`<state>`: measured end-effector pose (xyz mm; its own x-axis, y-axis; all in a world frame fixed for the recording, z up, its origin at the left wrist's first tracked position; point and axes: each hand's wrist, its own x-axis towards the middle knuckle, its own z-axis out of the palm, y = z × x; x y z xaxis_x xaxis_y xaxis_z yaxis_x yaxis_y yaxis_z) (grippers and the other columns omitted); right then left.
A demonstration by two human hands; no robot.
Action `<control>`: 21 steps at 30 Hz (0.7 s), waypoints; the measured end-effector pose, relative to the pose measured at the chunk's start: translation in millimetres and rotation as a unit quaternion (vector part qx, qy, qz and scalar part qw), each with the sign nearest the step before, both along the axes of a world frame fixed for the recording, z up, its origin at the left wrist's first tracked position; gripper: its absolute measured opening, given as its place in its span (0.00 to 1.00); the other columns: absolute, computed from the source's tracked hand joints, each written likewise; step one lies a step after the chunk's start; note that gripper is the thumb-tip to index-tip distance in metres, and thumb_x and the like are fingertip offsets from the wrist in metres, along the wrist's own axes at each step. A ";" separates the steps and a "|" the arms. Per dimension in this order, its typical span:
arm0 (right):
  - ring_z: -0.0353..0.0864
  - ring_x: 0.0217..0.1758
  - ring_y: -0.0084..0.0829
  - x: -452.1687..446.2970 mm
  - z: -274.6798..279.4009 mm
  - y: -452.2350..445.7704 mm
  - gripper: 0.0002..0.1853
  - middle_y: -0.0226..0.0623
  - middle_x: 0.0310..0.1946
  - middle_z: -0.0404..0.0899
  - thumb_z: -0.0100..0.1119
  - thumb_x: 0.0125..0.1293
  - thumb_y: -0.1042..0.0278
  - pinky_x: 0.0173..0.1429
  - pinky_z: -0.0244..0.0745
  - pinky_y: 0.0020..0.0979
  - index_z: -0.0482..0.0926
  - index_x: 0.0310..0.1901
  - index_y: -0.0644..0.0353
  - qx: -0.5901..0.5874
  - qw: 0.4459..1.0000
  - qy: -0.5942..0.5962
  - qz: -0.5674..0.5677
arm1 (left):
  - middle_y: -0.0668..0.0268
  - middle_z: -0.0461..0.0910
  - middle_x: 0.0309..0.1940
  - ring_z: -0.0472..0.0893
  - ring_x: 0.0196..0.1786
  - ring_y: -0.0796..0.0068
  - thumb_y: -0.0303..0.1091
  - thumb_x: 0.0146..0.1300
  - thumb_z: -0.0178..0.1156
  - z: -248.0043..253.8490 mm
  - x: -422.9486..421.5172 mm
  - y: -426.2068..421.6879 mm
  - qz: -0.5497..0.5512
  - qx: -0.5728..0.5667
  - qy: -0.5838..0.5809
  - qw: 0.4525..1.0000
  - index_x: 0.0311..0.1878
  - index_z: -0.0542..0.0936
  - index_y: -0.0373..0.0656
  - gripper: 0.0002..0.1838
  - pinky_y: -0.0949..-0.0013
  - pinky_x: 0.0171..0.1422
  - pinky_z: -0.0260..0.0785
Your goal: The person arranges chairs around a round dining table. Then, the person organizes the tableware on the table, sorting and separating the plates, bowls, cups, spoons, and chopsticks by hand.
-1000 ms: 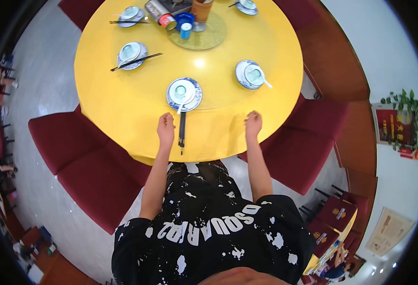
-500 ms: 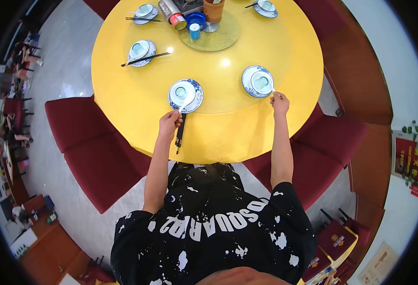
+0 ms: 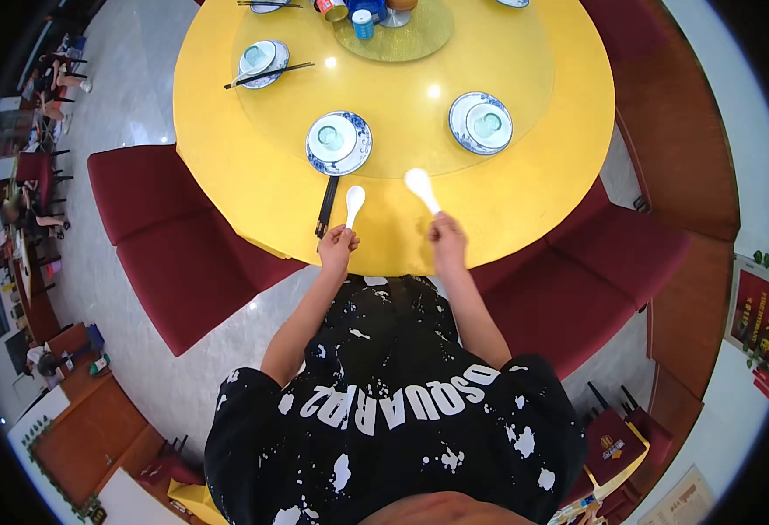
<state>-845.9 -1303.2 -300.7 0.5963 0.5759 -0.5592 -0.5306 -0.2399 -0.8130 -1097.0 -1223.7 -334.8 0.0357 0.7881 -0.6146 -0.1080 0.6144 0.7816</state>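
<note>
A white soup spoon (image 3: 355, 203) is pinched by its handle in my left hand (image 3: 338, 248), bowl end pointing away from me over the table's near edge. My right hand (image 3: 447, 241), slightly blurred, grips a second white soup spoon (image 3: 421, 187) the same way, a little farther right. Beyond the left spoon sits a bowl with a glass (image 3: 331, 136) in it, on a blue-patterned plate (image 3: 360, 161). Black chopsticks (image 3: 327, 206) lie beside my left hand. Another bowl with a glass (image 3: 488, 125) stands on a second patterned plate (image 3: 460, 133) to the right.
The round table has a yellow cloth (image 3: 559, 175) and a glass turntable (image 3: 402, 48) holding a blue-and-white container (image 3: 363, 24). At the left is another place setting with chopsticks (image 3: 271, 75). Dark red chairs (image 3: 170, 236) flank me on both sides.
Both hands have drawn back from the bowls toward me, each bringing a spoon out with it. My right hand has also moved left, nearer the other hand. The camera view has shifted slightly.
</note>
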 end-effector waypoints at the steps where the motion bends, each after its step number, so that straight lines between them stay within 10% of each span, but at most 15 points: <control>1: 0.76 0.32 0.23 -22.5 -12.2 -0.4 0.10 0.32 0.31 0.79 0.57 0.74 0.65 0.37 0.73 0.26 0.79 0.48 0.62 0.003 0.996 0.087 0.014 | 0.60 0.81 0.38 0.83 0.36 0.72 0.30 0.72 0.59 -8.2 -0.2 -4.3 -0.007 -0.002 0.005 1.000 0.55 0.73 0.30 0.15 0.73 0.41 0.78; 8: 0.78 0.33 0.25 -101.7 -41.8 26.1 0.09 0.31 0.33 0.79 0.57 0.74 0.63 0.39 0.75 0.28 0.77 0.48 0.57 0.014 0.944 0.328 0.030 | 0.57 0.82 0.42 0.85 0.37 0.68 0.34 0.73 0.57 -9.6 16.3 -2.9 -0.072 0.001 0.056 0.996 0.55 0.77 0.31 0.16 0.71 0.43 0.80; 16: 0.77 0.29 0.21 -144.0 -22.2 33.5 0.14 0.31 0.29 0.81 0.61 0.71 0.61 0.33 0.70 0.24 0.85 0.44 0.65 -0.098 0.959 -0.174 0.200 | 0.50 0.81 0.49 0.80 0.53 0.51 0.34 0.61 0.65 28.8 -41.6 22.9 -0.225 0.365 0.433 0.793 0.57 0.79 0.38 0.21 0.58 0.58 0.72; 21: 0.68 0.23 0.16 -152.1 -42.6 32.7 0.13 0.26 0.25 0.76 0.61 0.72 0.62 0.27 0.63 0.21 0.84 0.44 0.66 -0.023 0.998 -0.015 0.063 | 0.55 0.59 0.74 0.63 0.72 0.48 0.41 0.53 0.73 37.8 -97.3 32.9 -0.423 0.342 0.435 0.718 0.76 0.62 0.59 0.47 0.47 0.68 0.63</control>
